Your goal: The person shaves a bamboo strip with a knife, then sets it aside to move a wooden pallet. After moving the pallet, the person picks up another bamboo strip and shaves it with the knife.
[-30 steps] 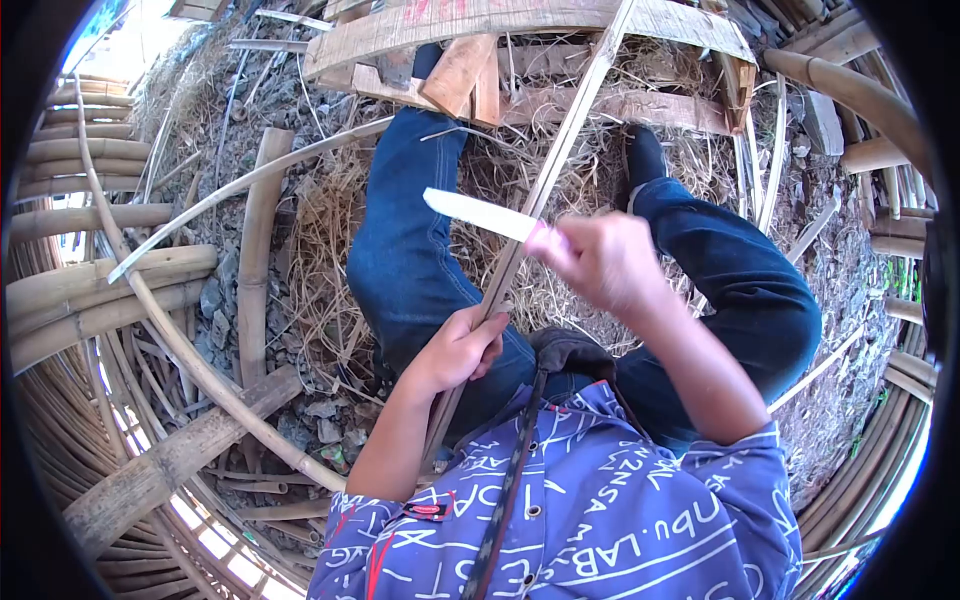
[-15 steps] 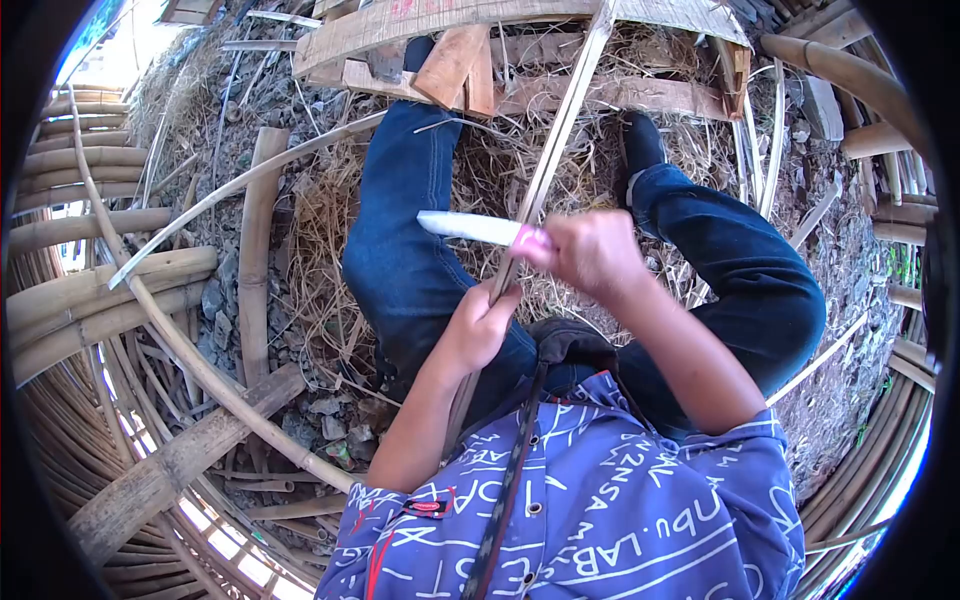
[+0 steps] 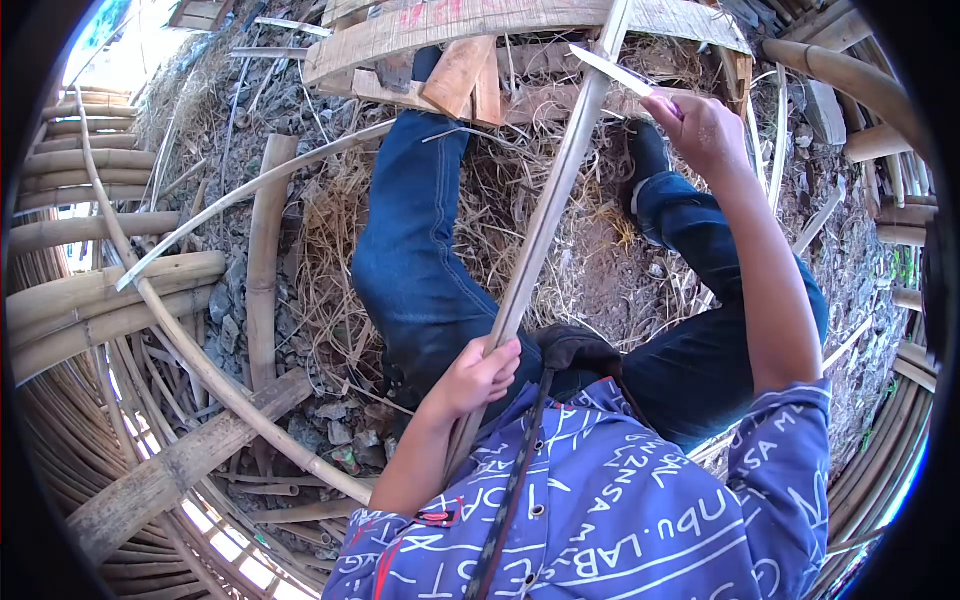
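Observation:
My left hand [image 3: 478, 376] is closed round the lower part of a long bamboo strip [image 3: 545, 215], close to my lap. The strip slants up and away between my legs, its far end overlapping a wooden plank [image 3: 440, 32]. In my right hand [image 3: 708, 138] is a knife [image 3: 622, 74] with a pink handle and a pale blade. Its blade lies across the far part of the strip, tip pointing up and left. My right arm is stretched forward over my knee.
Thin bamboo pieces and straw cover the stony ground between my legs. A curved bamboo strip [image 3: 265, 180] and a thick bamboo pole [image 3: 265, 265] lie to the left, beside a bamboo frame [image 3: 110, 290]. Wood blocks [image 3: 462, 75] rest under the plank; more bamboo poles [image 3: 850, 75] stand right.
My right hand with the knife has moved forward and right along the strip, from near my left hand toward the far end. My left hand has come down closer to my body, still gripping the strip.

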Demonstrator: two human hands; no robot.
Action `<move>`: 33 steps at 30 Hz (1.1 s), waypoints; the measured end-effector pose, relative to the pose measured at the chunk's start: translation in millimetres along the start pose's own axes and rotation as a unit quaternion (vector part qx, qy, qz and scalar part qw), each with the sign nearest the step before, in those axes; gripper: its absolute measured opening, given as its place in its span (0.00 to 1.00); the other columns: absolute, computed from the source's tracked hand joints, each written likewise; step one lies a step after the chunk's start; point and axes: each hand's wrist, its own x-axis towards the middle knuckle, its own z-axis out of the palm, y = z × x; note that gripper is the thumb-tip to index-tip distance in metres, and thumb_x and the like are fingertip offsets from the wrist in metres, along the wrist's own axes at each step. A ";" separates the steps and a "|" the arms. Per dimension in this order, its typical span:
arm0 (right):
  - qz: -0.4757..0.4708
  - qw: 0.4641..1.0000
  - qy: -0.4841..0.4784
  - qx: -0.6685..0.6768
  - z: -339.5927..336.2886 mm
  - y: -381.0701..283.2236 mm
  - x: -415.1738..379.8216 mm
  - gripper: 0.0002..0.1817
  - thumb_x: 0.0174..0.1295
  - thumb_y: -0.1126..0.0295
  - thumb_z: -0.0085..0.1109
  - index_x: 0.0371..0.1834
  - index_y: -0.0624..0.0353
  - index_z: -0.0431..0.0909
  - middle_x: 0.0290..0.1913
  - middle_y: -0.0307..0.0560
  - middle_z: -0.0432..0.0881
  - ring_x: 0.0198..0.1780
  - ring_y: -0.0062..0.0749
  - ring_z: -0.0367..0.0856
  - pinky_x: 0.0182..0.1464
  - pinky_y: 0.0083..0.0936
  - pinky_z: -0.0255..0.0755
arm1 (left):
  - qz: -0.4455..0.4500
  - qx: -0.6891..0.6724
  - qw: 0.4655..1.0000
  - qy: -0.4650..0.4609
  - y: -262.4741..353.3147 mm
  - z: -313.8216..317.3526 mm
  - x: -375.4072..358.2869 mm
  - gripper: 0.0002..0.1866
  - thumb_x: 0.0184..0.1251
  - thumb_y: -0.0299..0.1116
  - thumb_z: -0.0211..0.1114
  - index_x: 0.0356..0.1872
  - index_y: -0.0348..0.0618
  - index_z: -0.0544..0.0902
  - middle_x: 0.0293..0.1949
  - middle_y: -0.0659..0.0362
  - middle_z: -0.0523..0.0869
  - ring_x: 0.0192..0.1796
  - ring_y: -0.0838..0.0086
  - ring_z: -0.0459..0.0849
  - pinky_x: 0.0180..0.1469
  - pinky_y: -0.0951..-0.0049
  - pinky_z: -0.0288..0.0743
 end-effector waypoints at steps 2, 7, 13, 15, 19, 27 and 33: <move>-0.047 0.999 0.026 -0.007 -6.3 -5.2 -7.2 0.32 0.64 0.39 0.48 0.17 0.55 0.80 0.16 0.47 0.80 0.23 0.39 0.83 0.24 0.34 0.73 | -0.001 -0.028 0.999 -0.026 -4.3 -9.7 0.6 0.16 0.76 0.44 0.48 0.27 0.50 0.64 0.15 0.72 0.56 0.14 0.89 0.52 0.15 0.84 0.48; 0.005 0.986 -0.097 0.137 -15.9 -68.6 -37.4 0.34 0.61 0.36 0.50 0.14 0.55 0.78 0.11 0.43 0.74 0.15 0.33 0.76 0.22 0.32 0.70 | -0.024 -0.044 0.996 -0.072 14.1 -21.4 6.1 0.26 0.73 0.61 0.41 0.28 0.48 0.63 0.14 0.71 0.56 0.12 0.88 0.51 0.12 0.85 0.47; -0.078 0.948 -0.186 0.247 -8.1 -118.8 -115.0 0.30 0.59 0.39 0.53 0.13 0.54 0.77 0.12 0.49 0.75 0.17 0.46 0.78 0.22 0.37 0.71 | -0.048 -0.082 0.990 -0.101 21.1 -30.0 19.6 0.25 0.72 0.61 0.44 0.28 0.48 0.64 0.13 0.71 0.56 0.10 0.88 0.51 0.11 0.85 0.46; -0.087 0.947 -0.192 0.241 2.8 -122.7 -125.9 0.30 0.60 0.39 0.53 0.14 0.54 0.77 0.13 0.49 0.75 0.17 0.46 0.78 0.22 0.37 0.71 | -0.050 -0.082 0.990 -0.103 22.0 -28.1 22.2 0.25 0.72 0.60 0.44 0.28 0.48 0.64 0.13 0.71 0.56 0.11 0.88 0.51 0.11 0.85 0.46; -0.135 0.952 -0.198 0.188 13.8 -118.8 -124.3 0.31 0.59 0.37 0.51 0.14 0.53 0.77 0.13 0.49 0.76 0.17 0.45 0.79 0.20 0.37 0.71 | -0.035 -0.054 0.995 -0.073 19.5 -24.8 24.9 0.21 0.74 0.54 0.46 0.27 0.50 0.63 0.14 0.71 0.56 0.12 0.88 0.52 0.13 0.85 0.46; -0.149 0.980 -0.084 0.098 24.4 -92.8 -70.8 0.33 0.55 0.34 0.53 0.11 0.53 0.75 0.10 0.46 0.73 0.15 0.42 0.77 0.17 0.35 0.69 | -0.027 -0.068 0.993 -0.088 23.6 -23.3 25.1 0.20 0.75 0.50 0.47 0.24 0.52 0.61 0.14 0.72 0.55 0.13 0.89 0.51 0.13 0.86 0.46; -0.193 0.974 -0.034 0.112 44.8 -92.1 -56.3 0.34 0.53 0.31 0.52 0.11 0.53 0.76 0.10 0.46 0.74 0.13 0.42 0.76 0.17 0.33 0.68 | -0.011 -0.081 0.994 -0.076 28.9 -20.5 23.8 0.19 0.75 0.48 0.48 0.24 0.52 0.61 0.14 0.72 0.55 0.13 0.89 0.51 0.13 0.86 0.47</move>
